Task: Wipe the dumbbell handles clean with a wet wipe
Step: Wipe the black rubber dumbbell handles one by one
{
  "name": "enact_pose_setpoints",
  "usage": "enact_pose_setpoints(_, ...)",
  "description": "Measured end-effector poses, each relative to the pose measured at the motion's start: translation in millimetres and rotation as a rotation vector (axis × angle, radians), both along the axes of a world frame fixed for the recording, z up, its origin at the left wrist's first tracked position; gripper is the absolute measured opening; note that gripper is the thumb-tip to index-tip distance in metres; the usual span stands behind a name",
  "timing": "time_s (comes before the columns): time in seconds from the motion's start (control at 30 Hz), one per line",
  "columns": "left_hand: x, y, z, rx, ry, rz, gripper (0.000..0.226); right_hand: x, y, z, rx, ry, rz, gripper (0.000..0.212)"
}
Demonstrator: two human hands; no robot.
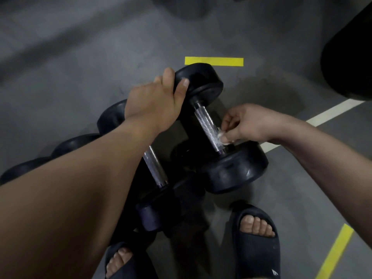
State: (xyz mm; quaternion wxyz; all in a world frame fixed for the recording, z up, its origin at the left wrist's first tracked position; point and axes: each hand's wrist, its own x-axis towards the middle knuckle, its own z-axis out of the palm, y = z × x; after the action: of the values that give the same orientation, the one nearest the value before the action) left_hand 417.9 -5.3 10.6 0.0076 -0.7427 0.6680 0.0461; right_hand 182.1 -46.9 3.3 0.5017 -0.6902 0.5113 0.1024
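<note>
Two hands: both are busy on one dumbbell [203, 115], each at a different end of it.
Left hand [155, 101]: curled over the rim of the far head [201, 81], thumb laid across its face, gripping it and, I judge, steadying the weight.
Right hand [247, 125]: fingertips drawn together, pinching a wet wipe [220, 136].
Wet wipe: small, white and bunched, pressed against the right side of the knurled handle [210, 130], close to the near head [235, 172].
Long axis: the handle runs from near-right to far-left, away from the person, its far end leaning a little leftward.
Nearer hand: the right, just beside the handle's near end. The left sits past the handle's far end, on the rubber head and not on the metal.
Dumbbell position: in front of the person's feet, between the two forearms, over a cluster of other dumbbells. Whether its near head rests on them or on the floor [80, 67] I cannot tell.
Bare stretch: most of the knurling lies open between the wipe and the far head.
Coming move: in my judgement, a stroke along that axis, away from the near head toward the left hand, or a turn round the bar.
Second handle [155, 168]: to the left and lower, partly under the left forearm and roughly parallel. No hand touches it.
</note>
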Motion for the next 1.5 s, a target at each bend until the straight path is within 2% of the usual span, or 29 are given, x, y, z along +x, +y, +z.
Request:
enact_pose_setpoints(0.13,0,-1,1,0.013,0.011,0.012,0.049,21,0,-7,-0.157,-0.087,-0.235,0.025)
enact_pose_setpoints(0.23,0,0,1,0.013,0.008,0.009,0.050,37,1,-12,-0.193,-0.188,-0.374,0.020)
enact_pose_setpoints(0.3,0,0,1,0.012,0.005,0.005,0.050,35,7,-11,-0.164,-0.251,-0.392,0.016)
enact_pose_setpoints(0.37,0,0,1,0.017,0.001,0.005,0.050,27,13,-6,-0.129,-0.248,-0.341,0.016)
enact_pose_setpoints(0.47,1,-1,0,0.010,0.000,0.005,0.048,25,14,-5,-0.211,-0.177,-0.203,0.017)
enact_pose_setpoints(0.67,0,-1,-1,0.004,-0.010,-0.003,0.052,42,4,-17,-0.357,-0.204,-0.273,0.016)
enact_pose_setpoints(0.83,2,-1,-3,0.002,0.014,-0.010,0.050,33,14,-12,-0.457,-0.228,-0.008,0.019)
enact_pose_setpoints(0.97,0,-1,-2,0.001,-0.022,-0.001,0.053,46,5,-12,-0.559,-0.194,0.043,0.020)
enact_pose_setpoints(1.1,2,-3,0,0.006,-0.021,-0.015,0.057,34,16,-7,-0.469,-0.211,0.213,0.019)
enact_pose_setpoints(1.2,0,-2,7,0.002,0.142,0.077,0.054,26,15,0,-0.399,-0.188,0.258,0.014)
enact_pose_setpoints(1.33,-19,26,18,-0.358,0.427,0.129,0.037,24,15,4,-0.299,-0.197,0.048,0.023)
enact_pose_setpoints(1.37,-27,36,20,-0.394,0.496,0.150,0.032,22,16,1,-0.291,-0.211,0.004,0.023)
enact_pose_setpoints(1.43,-42,50,20,-0.323,0.645,0.241,0.023,21,18,-2,-0.276,-0.209,-0.070,0.018)
enact_pose_setpoints(1.5,-53,56,14,-0.132,0.762,0.361,0.016,19,18,-3,-0.257,-0.195,-0.135,0.021)
